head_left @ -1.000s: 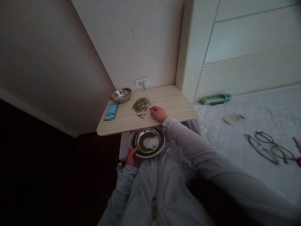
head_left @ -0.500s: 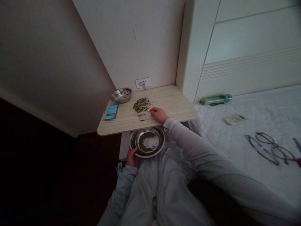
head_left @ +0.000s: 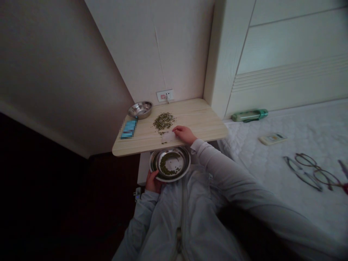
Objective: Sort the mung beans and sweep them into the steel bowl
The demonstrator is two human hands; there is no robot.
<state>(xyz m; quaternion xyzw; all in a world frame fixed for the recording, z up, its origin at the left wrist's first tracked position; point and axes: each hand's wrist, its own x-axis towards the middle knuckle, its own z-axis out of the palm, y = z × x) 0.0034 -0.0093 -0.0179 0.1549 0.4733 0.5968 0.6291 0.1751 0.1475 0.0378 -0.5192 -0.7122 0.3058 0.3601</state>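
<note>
My left hand (head_left: 152, 183) grips the near-left rim of a steel bowl (head_left: 185, 167) held just below the front edge of a small wooden table (head_left: 206, 123). Green beans (head_left: 170, 165) lie in the bowl. My right hand (head_left: 185, 134) rests on the tabletop with fingers curled on a small white card (head_left: 168, 137), close to the table's front edge. A pile of green beans (head_left: 163, 121) lies on the table just beyond the card, with a few loose ones at the card's edge.
A second steel bowl (head_left: 140, 109) and a blue packet (head_left: 128, 129) sit at the table's left. A wall socket (head_left: 165, 95) is behind. On the bed to the right lie a green bottle (head_left: 249, 115), a remote (head_left: 272, 138) and glasses (head_left: 312, 170).
My right hand has drawn the white card toward the table's front edge, pulling a few beans with it. The left hand and bowl have stayed put.
</note>
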